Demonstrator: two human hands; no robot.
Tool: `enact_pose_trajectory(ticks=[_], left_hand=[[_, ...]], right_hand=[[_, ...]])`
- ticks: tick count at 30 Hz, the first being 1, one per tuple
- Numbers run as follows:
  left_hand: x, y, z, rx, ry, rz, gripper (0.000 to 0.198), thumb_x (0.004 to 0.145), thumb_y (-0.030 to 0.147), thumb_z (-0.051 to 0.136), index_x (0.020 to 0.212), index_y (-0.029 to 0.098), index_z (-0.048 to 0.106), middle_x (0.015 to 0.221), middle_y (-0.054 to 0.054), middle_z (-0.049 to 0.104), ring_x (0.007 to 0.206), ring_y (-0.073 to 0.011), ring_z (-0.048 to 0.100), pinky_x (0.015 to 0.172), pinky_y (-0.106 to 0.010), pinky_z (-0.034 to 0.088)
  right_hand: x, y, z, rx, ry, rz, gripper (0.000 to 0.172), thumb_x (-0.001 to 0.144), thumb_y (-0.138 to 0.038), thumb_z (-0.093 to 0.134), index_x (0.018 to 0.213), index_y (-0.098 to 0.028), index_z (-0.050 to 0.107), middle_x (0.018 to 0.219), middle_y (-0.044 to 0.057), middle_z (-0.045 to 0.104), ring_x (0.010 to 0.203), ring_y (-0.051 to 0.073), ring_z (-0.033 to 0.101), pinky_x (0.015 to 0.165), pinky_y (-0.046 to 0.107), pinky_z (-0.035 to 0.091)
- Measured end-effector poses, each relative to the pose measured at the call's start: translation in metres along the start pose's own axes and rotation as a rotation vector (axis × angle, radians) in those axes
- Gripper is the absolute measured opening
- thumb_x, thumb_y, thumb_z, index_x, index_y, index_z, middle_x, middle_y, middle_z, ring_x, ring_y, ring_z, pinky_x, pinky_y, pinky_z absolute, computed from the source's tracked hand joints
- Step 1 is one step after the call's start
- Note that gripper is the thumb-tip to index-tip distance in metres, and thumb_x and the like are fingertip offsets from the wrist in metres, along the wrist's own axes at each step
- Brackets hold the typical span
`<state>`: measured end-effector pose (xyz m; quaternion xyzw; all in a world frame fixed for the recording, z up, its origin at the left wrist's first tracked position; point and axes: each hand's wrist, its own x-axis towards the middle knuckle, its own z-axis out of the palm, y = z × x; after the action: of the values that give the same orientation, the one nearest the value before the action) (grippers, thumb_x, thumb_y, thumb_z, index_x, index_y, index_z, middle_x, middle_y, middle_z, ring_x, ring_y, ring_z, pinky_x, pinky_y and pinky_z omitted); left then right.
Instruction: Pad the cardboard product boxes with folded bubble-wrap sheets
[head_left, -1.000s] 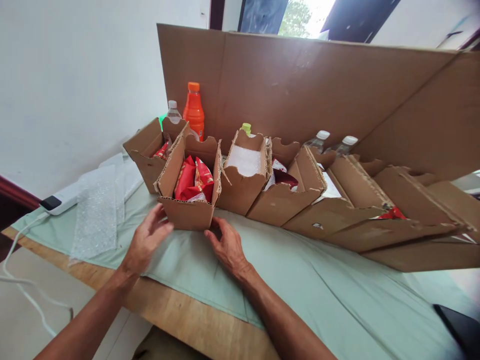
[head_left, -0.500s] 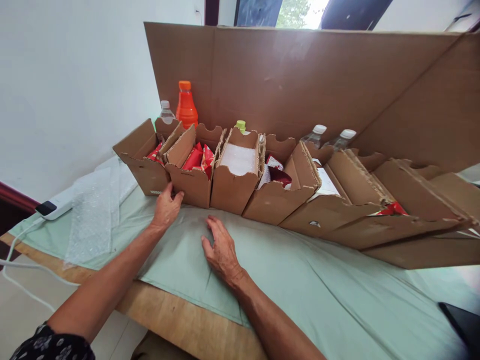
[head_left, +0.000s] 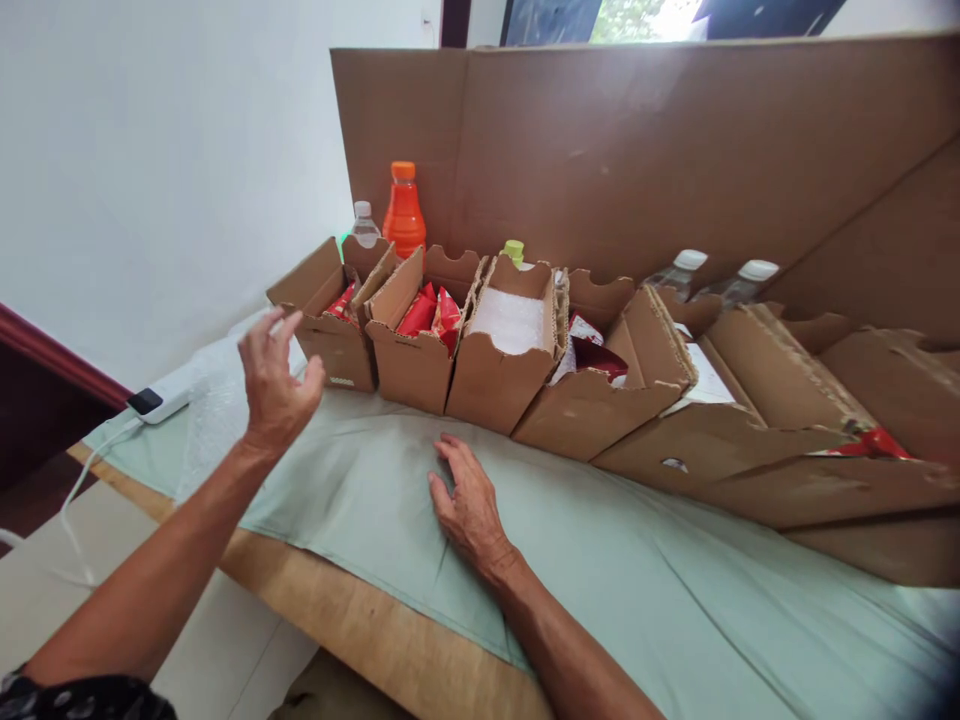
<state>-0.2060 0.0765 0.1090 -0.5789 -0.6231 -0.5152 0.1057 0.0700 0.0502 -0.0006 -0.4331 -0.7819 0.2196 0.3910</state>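
My left hand (head_left: 275, 385) is raised in front of the leftmost cardboard box (head_left: 341, 360), fingers apart and holding nothing. Red packets (head_left: 343, 301) show inside that box. The second box (head_left: 409, 372) also has red packets (head_left: 431, 312) in it. On the green cloth (head_left: 390, 480), below the second and third boxes, rests my right hand (head_left: 469, 500), open and empty. The third box (head_left: 499, 378) contains white bubble-wrapped material (head_left: 510, 318). A dark red packet (head_left: 598, 360) lies partly hidden in the fourth box (head_left: 592, 410).
Further cardboard boxes (head_left: 735, 450) continue rightward. Behind the row stand an orange bottle (head_left: 405, 215), clear bottles with white caps (head_left: 686, 262) and a tall cardboard panel (head_left: 600, 150). Bubble wrap (head_left: 214, 420) and a white power strip (head_left: 166, 395) lie at the left.
My left hand has let go of the low front of the leftmost boxes, risen and moved left. My right hand stays on the cloth. The view has turned slightly left.
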Motion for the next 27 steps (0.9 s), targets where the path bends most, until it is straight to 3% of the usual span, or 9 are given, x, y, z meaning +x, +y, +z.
enact_pose_trajectory(ticks=[2, 6, 9, 13, 17, 20, 24, 27], left_hand=[[0.029, -0.008, -0.009, 0.112, -0.015, 0.157, 0.064, 0.073, 0.016, 0.070, 0.137, 0.018, 0.064, 0.157, -0.014, 0.047, 0.153, -0.0384, 0.032, 0.128, -0.056, 0.021], [0.064, -0.013, -0.011, 0.163, -0.262, 0.238, 0.021, 0.083, 0.018, 0.064, 0.100, 0.017, 0.077, 0.160, -0.004, 0.048, 0.157, -0.0418, 0.021, 0.126, -0.064, 0.017], [0.059, -0.007, -0.017, 0.148, -0.295, 0.255, 0.015, 0.086, 0.019, 0.062, 0.081, 0.016, 0.076, 0.159, -0.002, 0.050, 0.157, -0.0441, 0.020, 0.125, -0.068, 0.015], [0.026, 0.014, -0.050, 0.126, -0.263, 0.391, 0.011, 0.079, 0.016, 0.065, 0.076, 0.021, 0.074, 0.159, 0.002, 0.050, 0.157, -0.0447, 0.023, 0.125, -0.070, 0.010], [-0.017, 0.061, -0.080, 0.148, -0.293, 0.474, 0.015, 0.074, 0.013, 0.069, 0.076, 0.026, 0.074, 0.154, 0.000, 0.056, 0.156, -0.0450, 0.027, 0.124, -0.076, 0.000], [-0.042, 0.112, -0.079, 0.133, -0.389, 0.480, 0.020, 0.077, 0.010, 0.065, 0.078, 0.028, 0.074, 0.153, 0.001, 0.058, 0.155, -0.0422, 0.031, 0.124, -0.076, -0.009], [-0.060, 0.185, -0.066, -0.029, -0.517, 0.478, 0.028, 0.085, 0.005, 0.058, 0.084, 0.029, 0.073, 0.151, 0.000, 0.061, 0.154, -0.0371, 0.035, 0.124, -0.070, -0.018], [-0.060, 0.210, -0.078, -0.111, -0.450, 0.518, 0.016, 0.093, 0.019, 0.064, 0.095, 0.032, 0.073, 0.152, 0.003, 0.058, 0.153, -0.0348, 0.038, 0.130, -0.064, -0.012]], right_hand=[[0.001, 0.000, 0.001, 0.000, 0.002, 0.003, 0.043, 0.089, -0.018, 0.054, 0.131, -0.018, 0.063, 0.140, 0.016, 0.063, 0.131, 0.029, 0.061, 0.113, 0.049, 0.050], [0.001, 0.000, 0.003, -0.007, 0.014, 0.008, 0.043, 0.088, -0.017, 0.055, 0.130, -0.018, 0.064, 0.139, 0.016, 0.064, 0.130, 0.029, 0.061, 0.113, 0.049, 0.050], [0.002, 0.001, 0.004, -0.002, 0.030, 0.011, 0.044, 0.086, -0.015, 0.055, 0.129, -0.019, 0.065, 0.139, 0.016, 0.063, 0.130, 0.029, 0.061, 0.112, 0.049, 0.050], [0.005, 0.002, 0.002, 0.033, 0.041, 0.007, 0.038, 0.086, -0.015, 0.055, 0.121, -0.019, 0.068, 0.135, 0.015, 0.065, 0.121, 0.026, 0.065, 0.107, 0.045, 0.054], [0.014, -0.003, -0.005, 0.092, 0.050, 0.001, 0.029, 0.084, -0.017, 0.055, 0.107, -0.020, 0.072, 0.128, 0.013, 0.069, 0.108, 0.024, 0.070, 0.098, 0.042, 0.058], [0.019, -0.012, -0.018, 0.134, 0.067, 0.017, 0.026, 0.085, -0.021, 0.054, 0.104, -0.020, 0.072, 0.128, 0.014, 0.068, 0.109, 0.024, 0.069, 0.089, 0.040, 0.060], [0.015, -0.026, -0.056, 0.163, 0.086, 0.049, 0.027, 0.087, -0.027, 0.054, 0.106, -0.020, 0.072, 0.135, 0.015, 0.066, 0.119, 0.026, 0.065, 0.080, 0.035, 0.059], [-0.002, -0.031, -0.094, 0.161, 0.120, 0.093, 0.027, 0.090, -0.031, 0.053, 0.106, -0.019, 0.071, 0.137, 0.016, 0.064, 0.118, 0.027, 0.065, 0.075, 0.034, 0.058]])
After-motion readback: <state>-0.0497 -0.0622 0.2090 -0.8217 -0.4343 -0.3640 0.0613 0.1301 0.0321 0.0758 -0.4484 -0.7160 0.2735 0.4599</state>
